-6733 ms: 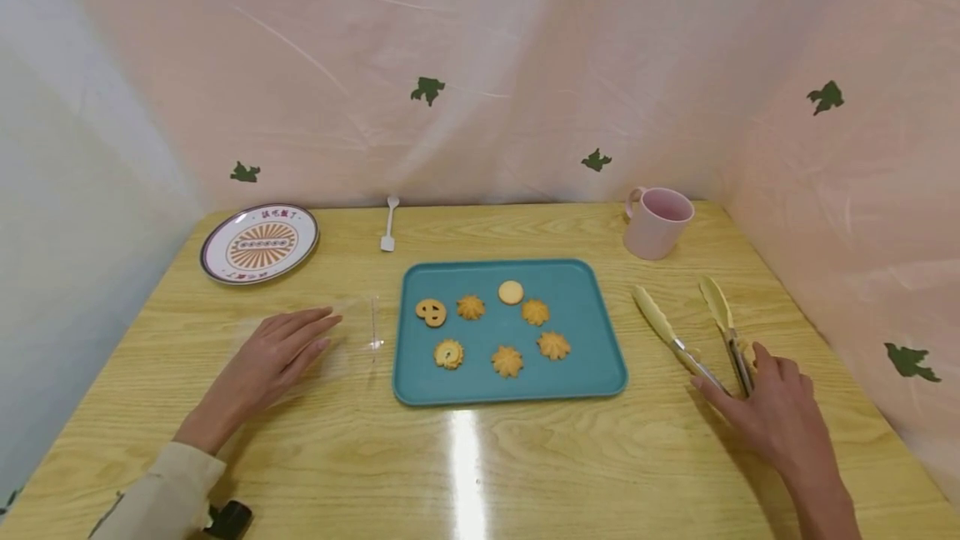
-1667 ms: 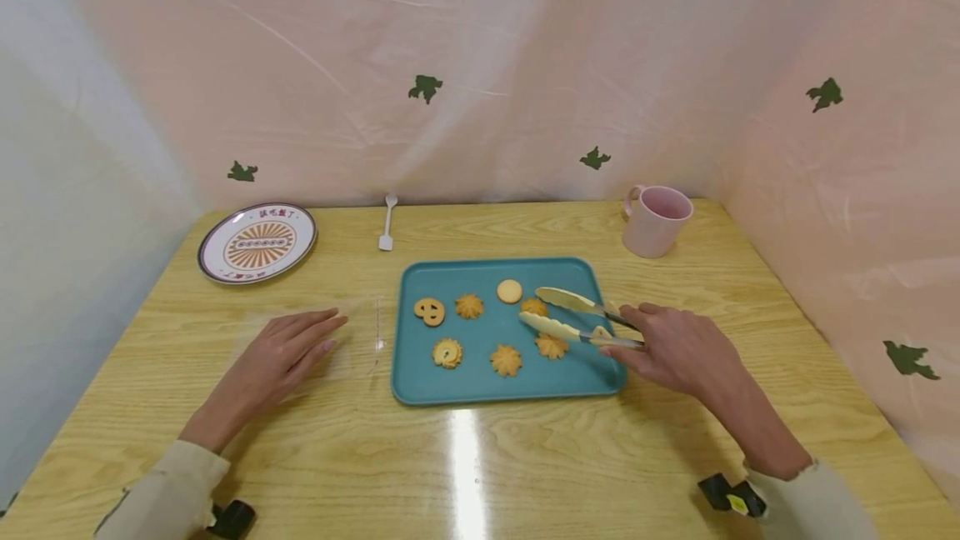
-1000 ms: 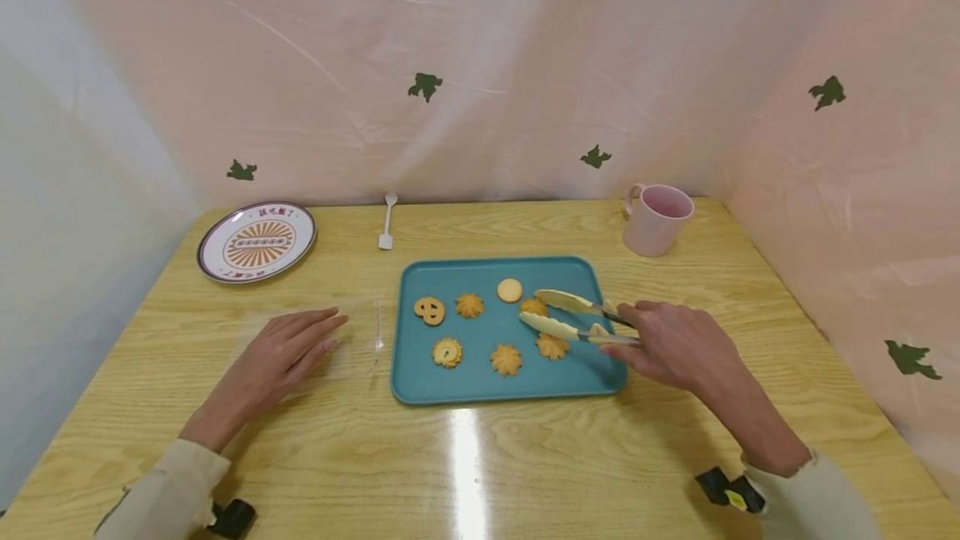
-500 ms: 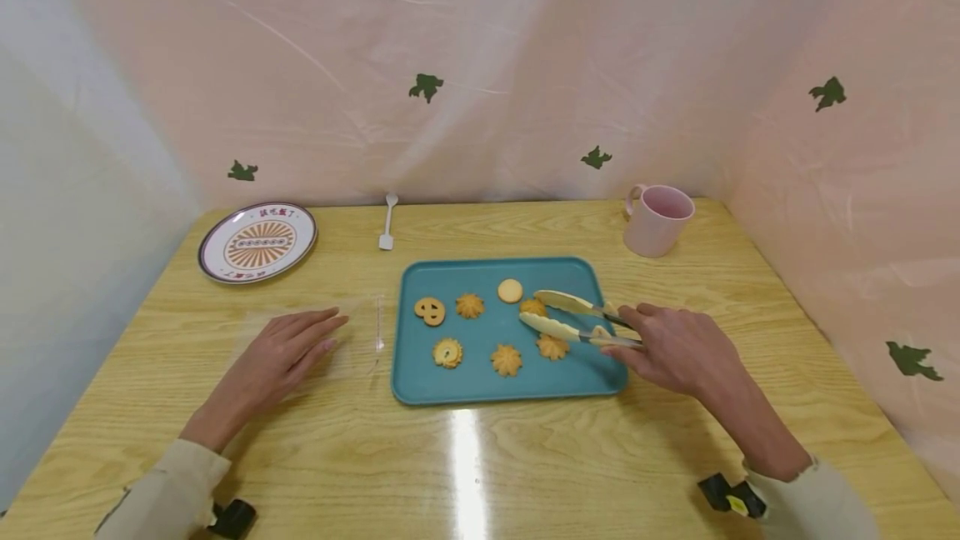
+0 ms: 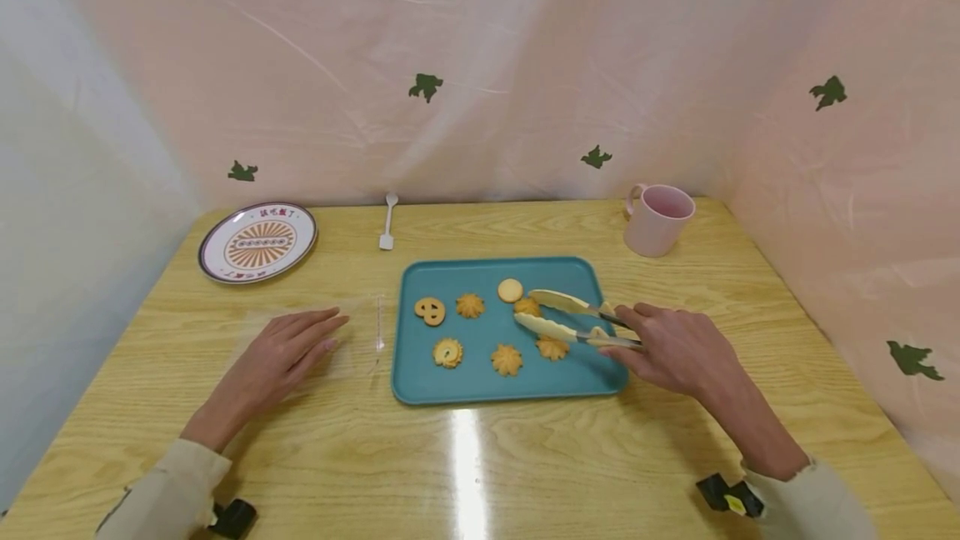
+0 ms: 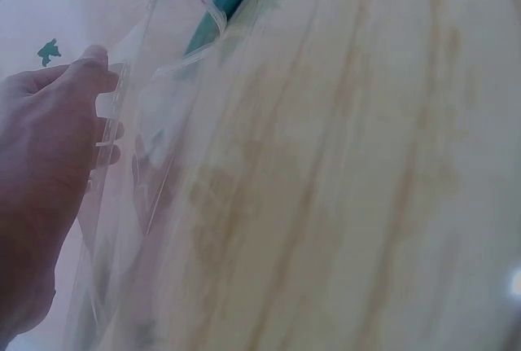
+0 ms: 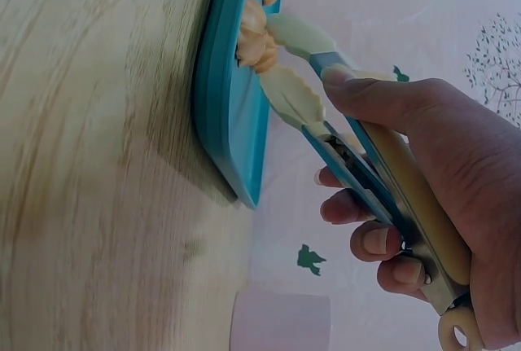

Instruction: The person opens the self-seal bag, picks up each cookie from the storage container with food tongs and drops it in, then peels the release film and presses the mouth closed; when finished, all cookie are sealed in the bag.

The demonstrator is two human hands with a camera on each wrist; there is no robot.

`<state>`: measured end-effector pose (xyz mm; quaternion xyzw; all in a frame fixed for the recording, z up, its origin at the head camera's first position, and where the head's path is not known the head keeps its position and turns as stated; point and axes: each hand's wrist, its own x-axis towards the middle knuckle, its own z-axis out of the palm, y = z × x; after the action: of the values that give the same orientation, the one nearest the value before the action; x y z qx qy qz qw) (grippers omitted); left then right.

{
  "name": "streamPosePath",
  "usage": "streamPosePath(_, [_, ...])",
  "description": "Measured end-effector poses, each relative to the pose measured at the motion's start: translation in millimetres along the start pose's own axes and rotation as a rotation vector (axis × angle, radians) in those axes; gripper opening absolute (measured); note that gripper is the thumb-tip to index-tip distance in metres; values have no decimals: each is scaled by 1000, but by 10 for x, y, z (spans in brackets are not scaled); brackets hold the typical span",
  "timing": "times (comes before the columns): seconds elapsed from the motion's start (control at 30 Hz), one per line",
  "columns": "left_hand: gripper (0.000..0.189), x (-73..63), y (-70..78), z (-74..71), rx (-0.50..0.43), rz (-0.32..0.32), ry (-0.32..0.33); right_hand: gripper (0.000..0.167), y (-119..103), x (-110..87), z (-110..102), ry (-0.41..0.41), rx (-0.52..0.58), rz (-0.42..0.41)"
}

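Note:
My right hand (image 5: 678, 350) holds a pair of tongs (image 5: 564, 302) with pale cream tips and metal arms. The tips lie spread on either side of a star-shaped cookie (image 5: 527, 307) on the teal tray (image 5: 457, 390); whether both touch it is hard to tell. In the right wrist view, the fingers and thumb wrap the tongs' arms (image 7: 415, 196). My left hand (image 5: 281, 357) rests with extended fingers on a clear plastic bag (image 5: 360, 332) left of the tray. In the left wrist view, the transparent plastic (image 6: 155, 172) stands up loosely by the fingers.
Several other cookies lie on the tray, among them a pretzel-shaped cookie (image 5: 430, 312) and a round cookie (image 5: 510, 290). Behind are a patterned plate (image 5: 258, 244), a small white spatula-like utensil (image 5: 388, 223) and a pink mug (image 5: 654, 223). Cloth walls border the table (image 5: 360, 473).
My right hand has brought the tongs from the table's right side over the tray. In the last half second, the tips and the star-shaped cookie shifted slightly left. The left hand stays put.

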<state>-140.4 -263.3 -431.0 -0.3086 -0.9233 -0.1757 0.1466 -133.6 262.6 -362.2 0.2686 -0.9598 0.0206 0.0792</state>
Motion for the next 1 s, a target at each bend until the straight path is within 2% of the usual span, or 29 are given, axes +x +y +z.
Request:
streamPosePath(0.6, [39,-9,-8,10,0,9,16,52,-62,62,4,37,-17,-35])
streamPosePath(0.87, [39,-9,-11,6,0,9,21,55,-137,136,44,108,-16,-105])
streamPosePath(1.0, [39,-10,-7,3,0,13,22,54,-179,170,56,118,-24,-133])
